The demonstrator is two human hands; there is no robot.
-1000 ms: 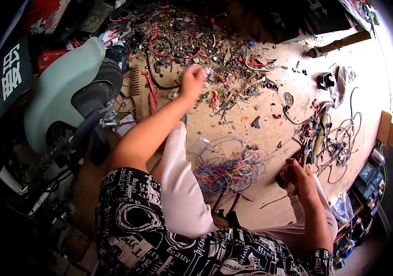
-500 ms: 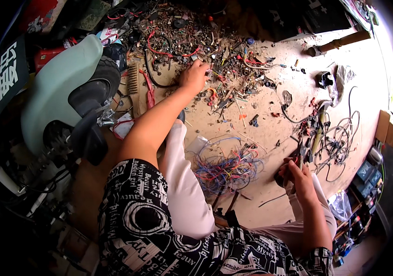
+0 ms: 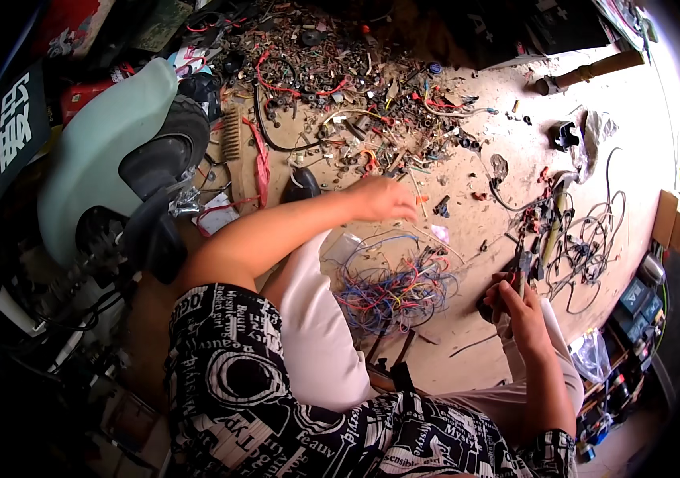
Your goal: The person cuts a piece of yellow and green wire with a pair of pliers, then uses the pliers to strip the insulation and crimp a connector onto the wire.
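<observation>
My left hand hangs over the floor between the scrap heap and the wire tangle, back upward. Its fingers, slightly blurred, reach out to the right and nothing shows in them. Just beyond the fingertips is a small pale pinkish scrap. Below the hand lies a loose tangle of blue, red and yellow wires. At the right, beside my knee, my right hand is closed around dark pliers, jaws pointing away from me. The palm side of its grip is partly hidden.
A wide heap of small scrap parts and wires spreads over the far floor. A pale green scooter fender with a wheel stands at left. Black cables coil at right. A brush and a wooden-handled hammer lie farther off.
My left hand has drawn back from the scrap heap, nearer and to the right. A pale pinkish scrap now shows beyond its fingers. My right hand stays in place with the pliers.
</observation>
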